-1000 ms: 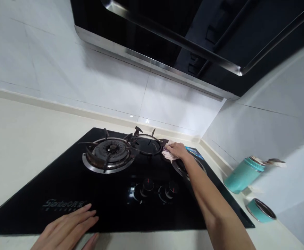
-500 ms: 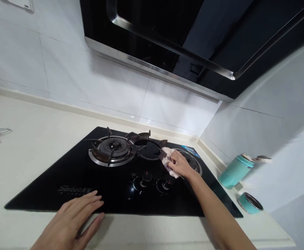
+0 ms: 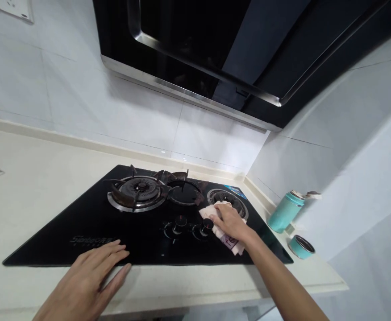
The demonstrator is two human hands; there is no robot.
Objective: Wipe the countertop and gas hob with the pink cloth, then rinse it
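Observation:
My right hand (image 3: 230,219) presses a pale pink cloth (image 3: 233,244) onto the black glass gas stove (image 3: 142,249), beside the right burner (image 3: 227,199). Its fingers curl over the cloth, close to the right knob (image 3: 207,224). Part of the cloth, with purple lettering, trails toward the front edge. My left hand (image 3: 88,276) holds nothing; its fingers are stretched out over the stove's front left edge. A dark pot stand (image 3: 185,195) lies between the burners, off the right one. The left burner (image 3: 140,189) has its own prongs around it.
A black range hood (image 3: 189,58) hangs low above the stove. To the right stand a turquoise flask (image 3: 286,211) and a turquoise cup-like lid (image 3: 301,247) near the side wall. The left knob (image 3: 180,221) sticks up from the glass.
My right hand has moved the cloth from the pot stand toward the front, onto the glass by the right knob. The cloth is more spread out. My left hand stays about where it was.

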